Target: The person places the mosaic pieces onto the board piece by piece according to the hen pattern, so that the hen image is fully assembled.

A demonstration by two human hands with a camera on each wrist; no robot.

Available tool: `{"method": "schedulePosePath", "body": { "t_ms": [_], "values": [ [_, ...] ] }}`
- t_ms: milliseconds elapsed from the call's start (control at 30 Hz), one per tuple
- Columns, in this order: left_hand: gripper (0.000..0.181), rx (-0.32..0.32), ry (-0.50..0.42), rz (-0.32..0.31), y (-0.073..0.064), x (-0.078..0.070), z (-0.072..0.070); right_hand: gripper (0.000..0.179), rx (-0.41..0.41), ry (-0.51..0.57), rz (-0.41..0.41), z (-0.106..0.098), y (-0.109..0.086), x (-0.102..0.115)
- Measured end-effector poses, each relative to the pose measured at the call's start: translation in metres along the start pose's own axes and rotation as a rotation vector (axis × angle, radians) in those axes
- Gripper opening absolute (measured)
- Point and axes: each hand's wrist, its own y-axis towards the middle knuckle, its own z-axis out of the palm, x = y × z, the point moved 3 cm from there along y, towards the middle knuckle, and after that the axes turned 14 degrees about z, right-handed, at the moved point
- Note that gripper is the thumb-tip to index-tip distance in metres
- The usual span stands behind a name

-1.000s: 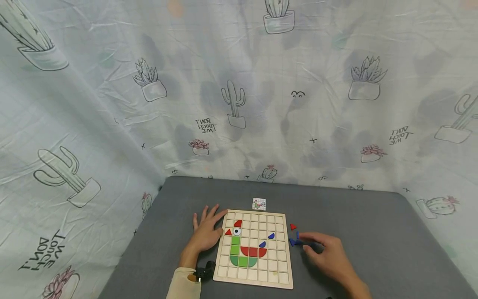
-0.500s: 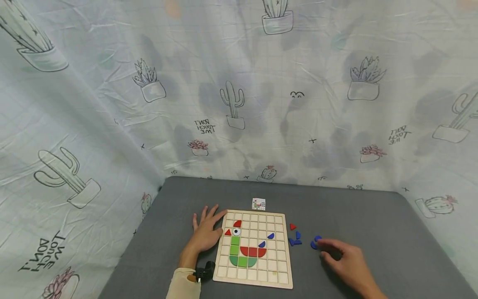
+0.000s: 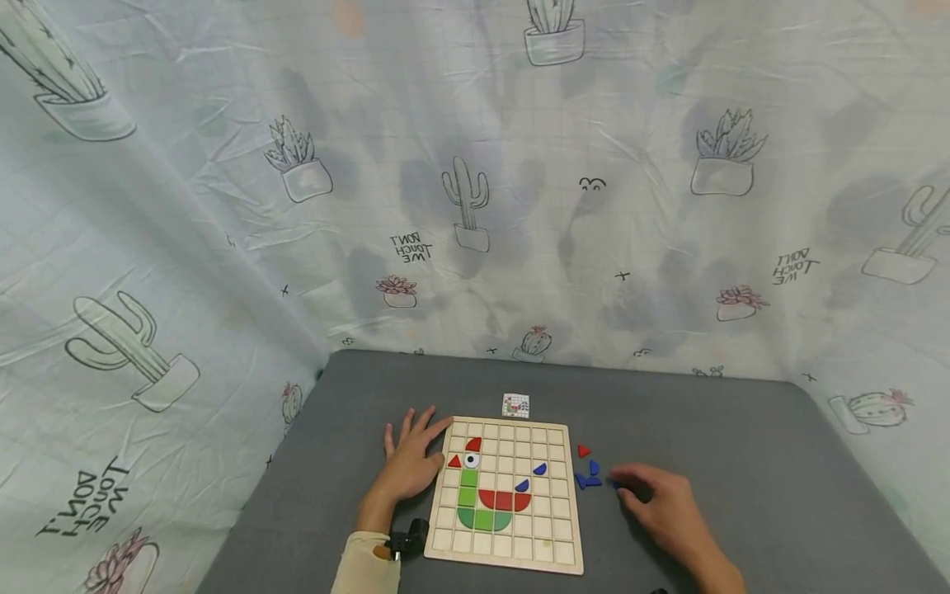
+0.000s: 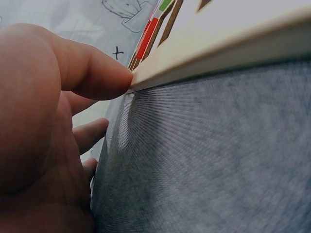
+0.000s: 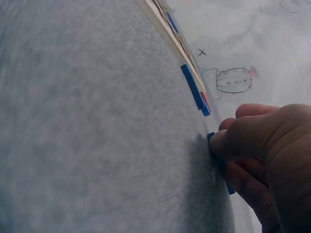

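Note:
My left hand (image 3: 406, 466) rests at the left side of a square wooden grid board (image 3: 543, 528), fingers spread, index finger at the top corner and thumb (image 4: 109, 80) against the edge. On the board lie red, green and blue puzzle pieces and a white piece with an eye. To the right of the board, my right hand (image 3: 660, 502) pinches a blue puzzle piece (image 3: 617, 484) close to the table; the fingers partly cover it. In the right wrist view, blue (image 5: 231, 188) also shows below the thumb; whether it is a second piece I cannot tell.
Between the board and my right hand lie several blue pieces (image 3: 594, 468) and a red triangle (image 3: 584, 450). A small printed pattern card (image 3: 515, 405) sits behind the board on the grey table (image 3: 416, 384). Cactus-printed cloth (image 3: 534, 272) hangs behind.
My right hand left the blue pieces beside the board, moved right to two separate blue pieces, then came back left with blue at its fingertips. My left hand stayed put.

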Motion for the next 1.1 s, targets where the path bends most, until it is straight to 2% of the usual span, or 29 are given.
{"method": "schedulePosePath", "body": {
  "t_ms": [267, 567, 700, 900, 1100],
  "values": [
    [0.064, -0.001, 0.0, 0.0, 0.001, -0.001, -0.002, 0.043, 0.052, 0.075, -0.046, 0.009, 0.008, 0.021],
    [0.064, 0.0, -0.008, -0.003, 0.001, -0.002, -0.003, 0.036, 0.259, 0.151, -0.194, 0.038, 0.02, 0.054],
    [0.064, 0.005, -0.004, 0.0, 0.001, -0.001, -0.002, 0.033, 0.326, 0.181, -0.268, 0.051, 0.023, 0.064],
    [0.064, 0.003, -0.011, 0.0, 0.0, 0.0, -0.001, 0.036, 0.366, 0.163, -0.384, 0.065, 0.024, 0.073],
    [0.064, 0.001, -0.007, -0.002, -0.001, -0.001, -0.001, 0.039, 0.392, 0.106, -0.376, 0.07, 0.023, 0.078]
  ]
}}
